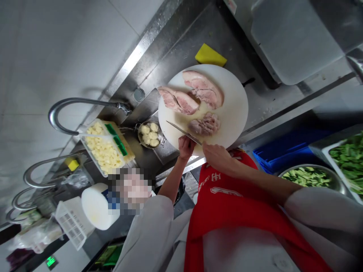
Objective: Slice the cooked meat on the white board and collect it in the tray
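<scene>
My right hand (pixel 217 155) is wrapped round the handle of a knife (pixel 181 131). Its long blade points to the left, above the near edge of a round white cutting board (pixel 236 94). Close against the blade's near side is my left hand (pixel 185 146), with its fingers curled in; what they hold, if anything, is hidden. A pile of sliced meat (pixel 204 124) lies on the board just beyond the blade. Farther back on the board are two large pieces of pale pink meat, one on the left (pixel 178 101) and one on the right (pixel 204 87).
A yellow sponge (pixel 210 55) lies behind the board. To the left are a strainer of pale round pieces (pixel 149 135), a clear tub of pale yellow chunks (pixel 102 147) and a curved faucet (pixel 68 102). A bowl of cut greens (pixel 307 176) stands on the right.
</scene>
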Demonstrator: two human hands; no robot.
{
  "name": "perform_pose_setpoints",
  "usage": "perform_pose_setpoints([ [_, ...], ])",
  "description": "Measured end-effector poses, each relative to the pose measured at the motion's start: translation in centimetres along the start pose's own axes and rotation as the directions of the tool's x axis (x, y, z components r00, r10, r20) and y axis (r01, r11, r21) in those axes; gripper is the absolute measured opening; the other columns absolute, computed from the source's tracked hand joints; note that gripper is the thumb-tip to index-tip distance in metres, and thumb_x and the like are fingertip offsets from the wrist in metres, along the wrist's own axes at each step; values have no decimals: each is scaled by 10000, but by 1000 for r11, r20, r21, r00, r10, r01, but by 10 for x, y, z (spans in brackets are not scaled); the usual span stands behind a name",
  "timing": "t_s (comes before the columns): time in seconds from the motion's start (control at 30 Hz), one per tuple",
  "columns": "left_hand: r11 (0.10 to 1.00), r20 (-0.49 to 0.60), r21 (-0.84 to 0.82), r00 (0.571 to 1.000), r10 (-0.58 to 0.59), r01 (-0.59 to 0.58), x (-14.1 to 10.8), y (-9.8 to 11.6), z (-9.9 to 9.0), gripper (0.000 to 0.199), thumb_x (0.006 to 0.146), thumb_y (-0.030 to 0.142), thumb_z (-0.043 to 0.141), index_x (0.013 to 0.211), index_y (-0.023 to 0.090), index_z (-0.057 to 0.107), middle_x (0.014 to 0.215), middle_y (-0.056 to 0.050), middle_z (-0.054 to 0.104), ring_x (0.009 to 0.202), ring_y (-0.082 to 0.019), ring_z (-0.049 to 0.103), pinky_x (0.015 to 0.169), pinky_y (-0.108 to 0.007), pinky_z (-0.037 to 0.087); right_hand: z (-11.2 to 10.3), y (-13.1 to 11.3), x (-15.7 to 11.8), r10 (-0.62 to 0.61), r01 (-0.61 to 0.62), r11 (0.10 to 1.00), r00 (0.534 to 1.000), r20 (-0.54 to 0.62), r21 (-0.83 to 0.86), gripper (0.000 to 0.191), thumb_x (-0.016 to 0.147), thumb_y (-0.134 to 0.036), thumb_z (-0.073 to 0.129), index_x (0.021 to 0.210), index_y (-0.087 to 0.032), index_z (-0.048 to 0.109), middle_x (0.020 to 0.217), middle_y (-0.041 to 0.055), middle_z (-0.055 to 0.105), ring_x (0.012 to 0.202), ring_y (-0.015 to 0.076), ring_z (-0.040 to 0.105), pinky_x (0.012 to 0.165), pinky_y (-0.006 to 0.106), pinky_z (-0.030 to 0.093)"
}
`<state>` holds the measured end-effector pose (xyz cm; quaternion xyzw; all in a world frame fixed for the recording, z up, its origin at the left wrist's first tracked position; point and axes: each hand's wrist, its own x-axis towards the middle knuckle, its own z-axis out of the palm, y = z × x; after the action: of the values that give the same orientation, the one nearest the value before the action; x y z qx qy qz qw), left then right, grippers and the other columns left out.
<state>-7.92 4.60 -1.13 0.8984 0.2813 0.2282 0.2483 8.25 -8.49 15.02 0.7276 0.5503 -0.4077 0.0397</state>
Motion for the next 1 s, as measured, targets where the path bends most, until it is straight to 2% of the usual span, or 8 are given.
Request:
perform_pose_setpoints([
  [0.23,999,-56,-3,998,41,-41,3,2,0,237,975,339,487,986,163,645,953,-123,654,929,-205,602,833,-387,503,18,9,-13,51,-52,999,995,88,3,348,924,-52,305,1222,-32,483,843,187,708,840,253,733,678,288,523],
  [0.4,1000,-91,-14,996,-4,2,7,6,-3,226,979,303,459,1000,163,634,964,-125,648,931,-207,588,824,-388,504,4,-4,48,-10,11,999,1000,-18,54,353,937,-65,273,1197,-45,511,1011,225,698,966,262,704,762,328,521],
  [0.47,1000,-101,0,995,-24,24,8,7,-4,234,983,306,447,998,163,632,948,-117,641,927,-204,582,820,-385,507,-6,-5,61,-18,21,998,998,-59,66,338,939,-73,281,1182,-47,514,1024,223,698,987,261,695,793,326,511],
  [0.53,1000,-113,11,993,-27,28,9,8,-4,234,983,308,451,991,162,633,943,-112,636,919,-199,580,812,-375,509,-12,-3,53,-5,10,998,998,-65,63,320,949,-96,291,1185,-60,504,985,205,708,958,259,701,785,321,510],
  [0.7,999,-101,31,995,-10,13,7,6,-4,234,972,344,494,954,167,646,922,-115,639,908,-203,583,787,-366,512,-4,3,-6,14,-14,1000,999,28,1,304,936,-79,297,1168,-78,495,873,178,712,841,266,726,698,319,526],
  [0.77,999,-98,44,995,-23,28,6,6,-4,246,960,379,523,939,168,648,908,-114,637,906,-209,583,792,-374,512,-1,2,-19,25,-25,1000,997,71,-5,317,924,-53,289,1164,-66,496,853,183,711,823,263,731,672,307,528],
  [0.83,998,-94,40,995,-36,40,5,5,-5,262,954,404,537,923,168,646,910,-115,632,906,-211,578,796,-378,507,-1,-1,-19,29,-30,1000,995,91,0,325,922,-43,286,1168,-62,496,846,185,712,817,262,734,662,303,531],
  [1.0,999,-95,29,995,-30,33,7,7,-5,263,951,410,543,888,172,636,888,-109,627,887,-208,572,786,-370,499,-4,-4,-10,17,-17,1000,999,35,-1,340,936,-56,286,1213,-54,484,898,199,714,866,269,733,697,318,542],
])
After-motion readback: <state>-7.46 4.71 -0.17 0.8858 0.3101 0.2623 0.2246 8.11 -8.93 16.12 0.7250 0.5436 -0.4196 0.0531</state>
